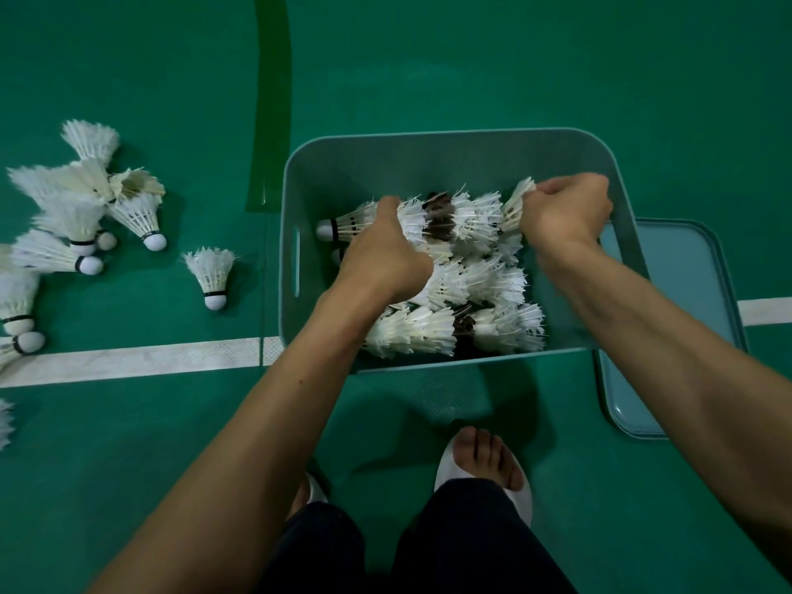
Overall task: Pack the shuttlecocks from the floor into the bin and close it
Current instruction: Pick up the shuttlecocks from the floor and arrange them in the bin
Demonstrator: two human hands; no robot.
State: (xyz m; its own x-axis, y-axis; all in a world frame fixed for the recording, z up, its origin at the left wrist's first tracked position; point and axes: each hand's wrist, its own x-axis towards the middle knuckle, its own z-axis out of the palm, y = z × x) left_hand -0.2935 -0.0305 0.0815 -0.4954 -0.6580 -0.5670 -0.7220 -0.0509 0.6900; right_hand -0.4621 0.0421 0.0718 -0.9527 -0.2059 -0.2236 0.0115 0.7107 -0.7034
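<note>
R fingers (553,191) curled tight, pinching the feather end of a row of shuttlecocks (465,218) nested cork-into-skirt. L fingers mostly hidden behind the back of the L hand (385,250), but they wrap round the same row nr its cork end, thumb on top. R hand (565,212) at the row's right end, by the bin's right wall. Row lies approx. level, left to right, w/ a white cork tip poking out left of the L hand. A couple of dark-feathered ones sit mid-row.

Row is inside the bin (428,141), at the far side, above or on more rows that fill the near part; can't tell if touching. Bin is teal plastic, open, slot handle in its left wall, standing on the green floor (514,57) across a white line (128,358). Lid (685,272) lies flat on the floor just beside the bin's right side, partly under the R forearm.

Loose shuttlecocks (85,216) in a pile on the floor well left of the bin, one single shuttlecock (213,272) between pile & bin, cork toward the camera. Foot in white slipper (484,456) nr the bin's front.
</note>
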